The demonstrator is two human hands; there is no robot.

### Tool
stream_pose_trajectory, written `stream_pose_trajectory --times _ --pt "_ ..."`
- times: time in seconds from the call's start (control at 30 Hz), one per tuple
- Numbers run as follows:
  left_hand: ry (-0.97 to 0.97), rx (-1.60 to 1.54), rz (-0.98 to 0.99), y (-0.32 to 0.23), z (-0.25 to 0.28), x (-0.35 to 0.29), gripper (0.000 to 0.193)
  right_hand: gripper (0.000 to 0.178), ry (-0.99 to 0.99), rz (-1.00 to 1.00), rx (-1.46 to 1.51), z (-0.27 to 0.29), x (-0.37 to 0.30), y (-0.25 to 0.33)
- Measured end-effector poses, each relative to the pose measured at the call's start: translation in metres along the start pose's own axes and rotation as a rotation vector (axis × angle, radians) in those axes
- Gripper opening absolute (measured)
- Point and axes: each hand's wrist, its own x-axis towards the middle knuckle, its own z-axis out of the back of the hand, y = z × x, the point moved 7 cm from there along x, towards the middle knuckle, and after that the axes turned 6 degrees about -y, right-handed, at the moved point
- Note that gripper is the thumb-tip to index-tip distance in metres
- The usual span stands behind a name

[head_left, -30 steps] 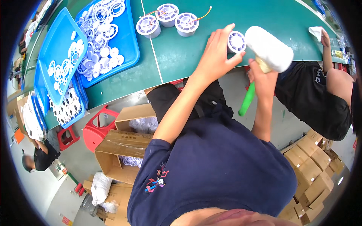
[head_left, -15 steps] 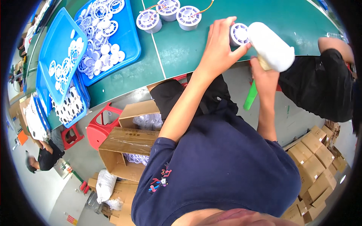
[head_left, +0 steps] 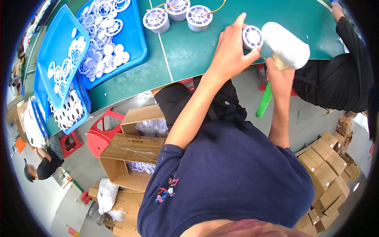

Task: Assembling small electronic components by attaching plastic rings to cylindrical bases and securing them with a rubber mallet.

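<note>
Work is found in progress at the near edge of the green surface (head_left: 183,51), right of its pale seam. The item under work, a slotted white cylinder (head_left: 252,36), stands close to that edge with its slotted face uppermost. The left hand (head_left: 232,52) grips it, fingers along its left side and thumb at its near side. The right hand (head_left: 279,75) is closed round the mallet (head_left: 286,44) just below its white head, green handle hanging past the edge. The head is immediately right of the cylinder; whether they touch cannot be determined from here.

Progress: three similar cylinders (head_left: 177,15) are grouped farther from the near edge, at the seam, with thin wires (head_left: 217,10) visible on them. No wire can be seen on the gripped one. In my judgement the pressing or tapping of this piece is under way and not yet signed off; whether the group is finished or waiting cannot be established.

Outstanding: toward the surface's left end, a blue tray (head_left: 136,59) carries many loose white rings and discs (head_left: 108,49). This stock suggests considerable assembly remains.
</note>
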Motion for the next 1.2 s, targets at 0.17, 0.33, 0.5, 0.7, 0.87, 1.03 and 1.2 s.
stream_pose_trajectory --times 0.17,0.33,0.5,0.7,0.87,1.03,1.2 --pt "-0.014 -0.011 0.049 0.002 0.001 -0.002 0.094 0.017 0.109 -0.119 -0.133 0.02 0.009 0.017" --pt "-0.035 -0.043 0.01 0.002 0.001 0.001 0.093 0.018 0.204 -0.128 -0.069 -0.002 0.003 0.009" --pt "-0.099 0.036 0.002 -0.003 0.002 -0.003 0.091 0.014 0.002 -0.086 0.07 0.01 0.007 0.014" --pt "-0.088 0.02 -0.034 -0.001 0.001 -0.005 0.09 0.018 0.217 -0.107 -0.085 0.016 0.017 0.027" --pt "-0.08 0.064 0.0 -0.002 0.001 -0.001 0.089 0.018 0.043 -0.132 0.097 0.004 0.016 0.003" --pt "-0.07 -0.031 0.04 0.004 0.006 -0.003 0.086 0.021 0.236 -0.189 -0.04 0.01 0.023 0.021" --pt "-0.142 0.044 0.014 -0.003 0.007 -0.004 0.077 0.019 0.153 -0.132 0.22 0.006 0.02 0.03"
